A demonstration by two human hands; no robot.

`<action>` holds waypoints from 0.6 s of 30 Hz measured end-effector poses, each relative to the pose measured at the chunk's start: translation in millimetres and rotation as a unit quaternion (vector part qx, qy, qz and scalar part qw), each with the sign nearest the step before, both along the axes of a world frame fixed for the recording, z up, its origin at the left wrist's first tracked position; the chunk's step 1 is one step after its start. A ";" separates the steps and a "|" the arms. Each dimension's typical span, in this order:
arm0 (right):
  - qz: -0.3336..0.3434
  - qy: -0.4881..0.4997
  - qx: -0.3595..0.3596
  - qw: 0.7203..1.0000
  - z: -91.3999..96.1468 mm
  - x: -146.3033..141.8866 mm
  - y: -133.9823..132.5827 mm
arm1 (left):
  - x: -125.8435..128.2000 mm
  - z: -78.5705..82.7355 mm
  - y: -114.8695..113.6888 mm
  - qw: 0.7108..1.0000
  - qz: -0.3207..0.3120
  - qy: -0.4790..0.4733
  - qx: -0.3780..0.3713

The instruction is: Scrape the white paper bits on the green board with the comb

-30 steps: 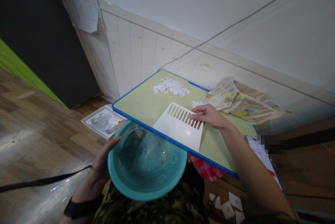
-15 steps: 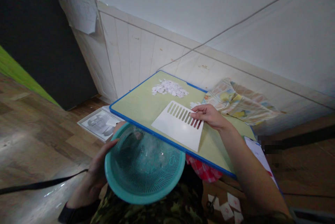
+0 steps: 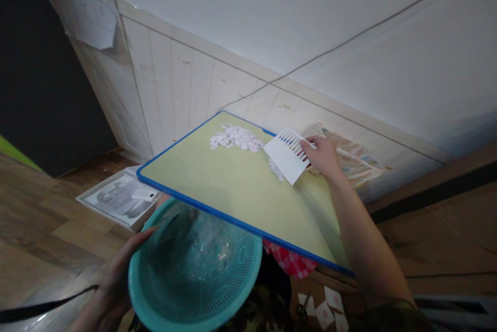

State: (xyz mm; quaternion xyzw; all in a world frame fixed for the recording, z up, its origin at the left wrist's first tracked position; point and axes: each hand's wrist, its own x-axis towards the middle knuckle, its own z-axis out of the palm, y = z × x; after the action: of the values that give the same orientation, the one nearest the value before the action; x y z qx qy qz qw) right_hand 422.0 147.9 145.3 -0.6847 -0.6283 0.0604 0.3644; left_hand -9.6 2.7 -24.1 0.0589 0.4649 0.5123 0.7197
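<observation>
My left hand (image 3: 128, 259) grips the left rim of a turquoise plastic colander (image 3: 248, 283), its thumb over the edge and its other fingers largely hidden. Clear, shiny plastic (image 3: 207, 257) lies inside the colander, which is tucked against the table's near edge. In my right hand (image 3: 324, 155) is a flat white slotted piece (image 3: 286, 158), pinched near its row of slots and tilted over the right part of the green table (image 3: 217, 182). Small white paper pieces (image 3: 237, 138) are heaped at the far side. A smaller group of white pieces (image 3: 275, 170) lies partly hidden below the slotted piece.
A patterned cloth (image 3: 357, 158) is at the table's far right, by the white panelled wall. An open white box (image 3: 116, 200) is on the left. Scissors (image 3: 303, 308) and several white cards (image 3: 324, 314) lie low, beyond the near edge. A red checked cloth (image 3: 291, 260) hangs below the table.
My right hand has moved the white slotted piece away from the near edge, toward the far right and the small paper group. My left hand stays on the colander. The view has shifted somewhat.
</observation>
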 end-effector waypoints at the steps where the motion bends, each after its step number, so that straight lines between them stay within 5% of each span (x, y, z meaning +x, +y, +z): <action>1: -0.005 -0.028 -0.005 1.000 -2.2 -2.7 2.6 | -1.3 -3.6 0.8 1.000 -0.001 -0.001 -0.007; 9: -0.023 -0.134 -0.015 0.991 -8.1 -16.0 12.3 | -11.2 -22.5 3.6 0.997 0.005 -0.022 -0.070; 18: 0.033 -0.083 -0.057 0.994 3.5 -6.1 11.6 | -11.1 -19.5 5.8 0.996 0.006 -0.026 -0.083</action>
State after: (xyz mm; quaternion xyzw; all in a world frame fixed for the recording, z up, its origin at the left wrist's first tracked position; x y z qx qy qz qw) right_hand 416.0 159.5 148.8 -0.6860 -0.6740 0.0516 0.2693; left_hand -20.8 8.5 -43.5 -0.0170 0.4868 0.4775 0.7312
